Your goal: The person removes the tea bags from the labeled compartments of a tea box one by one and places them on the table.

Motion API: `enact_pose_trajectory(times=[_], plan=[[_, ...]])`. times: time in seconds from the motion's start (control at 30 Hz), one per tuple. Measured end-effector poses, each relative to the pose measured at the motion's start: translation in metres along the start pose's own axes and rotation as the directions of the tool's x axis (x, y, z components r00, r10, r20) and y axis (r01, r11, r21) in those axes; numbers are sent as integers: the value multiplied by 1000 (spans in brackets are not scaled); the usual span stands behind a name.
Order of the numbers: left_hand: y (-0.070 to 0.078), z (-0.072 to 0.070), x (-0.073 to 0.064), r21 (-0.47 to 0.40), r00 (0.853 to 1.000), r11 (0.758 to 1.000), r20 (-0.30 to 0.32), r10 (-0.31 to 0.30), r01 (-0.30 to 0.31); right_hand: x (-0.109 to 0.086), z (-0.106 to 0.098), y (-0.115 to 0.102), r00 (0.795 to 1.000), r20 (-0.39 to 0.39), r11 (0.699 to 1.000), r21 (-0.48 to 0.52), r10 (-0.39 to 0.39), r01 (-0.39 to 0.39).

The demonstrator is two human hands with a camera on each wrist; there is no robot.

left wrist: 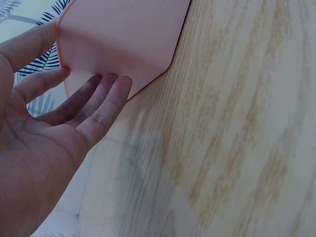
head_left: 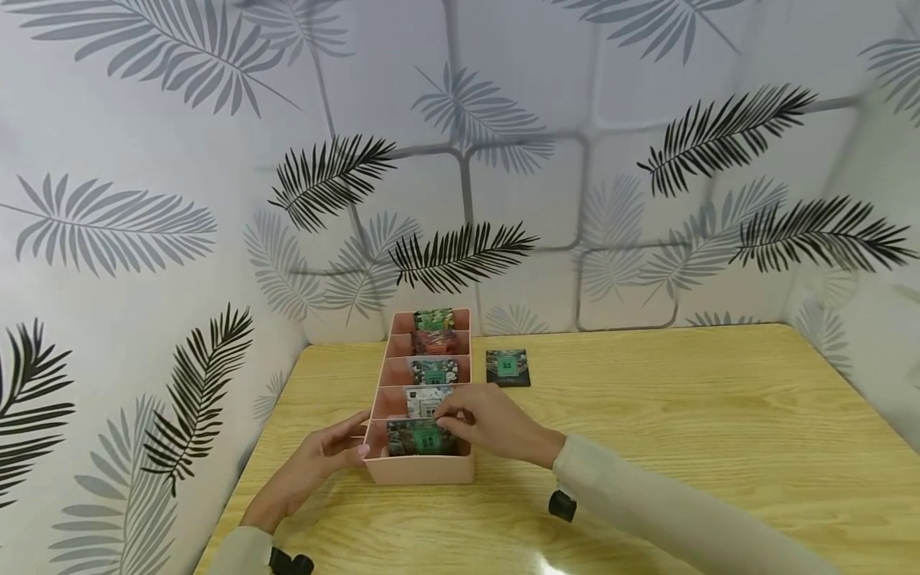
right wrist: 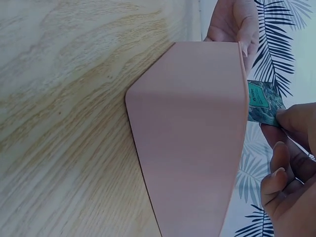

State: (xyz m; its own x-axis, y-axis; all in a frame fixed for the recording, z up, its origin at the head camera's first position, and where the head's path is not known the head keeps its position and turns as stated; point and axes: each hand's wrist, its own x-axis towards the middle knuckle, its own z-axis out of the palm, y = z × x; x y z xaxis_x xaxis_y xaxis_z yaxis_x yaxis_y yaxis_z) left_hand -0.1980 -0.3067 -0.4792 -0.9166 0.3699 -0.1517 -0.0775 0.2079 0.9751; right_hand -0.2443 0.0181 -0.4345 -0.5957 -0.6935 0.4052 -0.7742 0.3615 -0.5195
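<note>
On the wooden table stands a long pink divided box [head_left: 418, 471] with a row of tea bag sachets standing in its compartments. My right hand [head_left: 496, 421] pinches the upper right corner of a dark sachet with a green label [head_left: 426, 438] in the front compartment. In the right wrist view, part of this sachet [right wrist: 264, 103] shows above the box rim, between thumb and forefinger. My left hand [head_left: 325, 454] rests against the box's front left corner. In the left wrist view, its extended fingers [left wrist: 106, 108] touch the pink wall.
Behind the front sachet stand a whitish sachet [head_left: 424, 402], a dark one with white flowers [head_left: 434, 371], a red one [head_left: 434, 343] and a green one [head_left: 434, 319]. Another dark sachet [head_left: 508, 368] lies flat right of the box. A leaf-patterned wall [head_left: 546, 287] borders the table.
</note>
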Motion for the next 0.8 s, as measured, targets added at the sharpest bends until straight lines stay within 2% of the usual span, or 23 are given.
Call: enact_pose_trajectory(times=[0.1, 0.27, 0.47, 0.8], plan=[[0, 0, 0, 4, 1000, 1000, -4, 4, -4, -1, -3, 1, 999, -32, 1000, 19, -13, 13], [1, 0, 0, 6, 1000, 1000, -16, 3, -3, -2, -10, 1, 996, -75, 999, -4, -39, 39], [1, 2, -1, 10, 999, 1000, -42, -2, 3, -3, -20, 1, 997, -81, 1000, -3, -3, 3], [2, 4, -1, 20, 999, 1000, -49, 0, 1, -6, -38, 5, 991, -129, 999, 36, 40, -36]])
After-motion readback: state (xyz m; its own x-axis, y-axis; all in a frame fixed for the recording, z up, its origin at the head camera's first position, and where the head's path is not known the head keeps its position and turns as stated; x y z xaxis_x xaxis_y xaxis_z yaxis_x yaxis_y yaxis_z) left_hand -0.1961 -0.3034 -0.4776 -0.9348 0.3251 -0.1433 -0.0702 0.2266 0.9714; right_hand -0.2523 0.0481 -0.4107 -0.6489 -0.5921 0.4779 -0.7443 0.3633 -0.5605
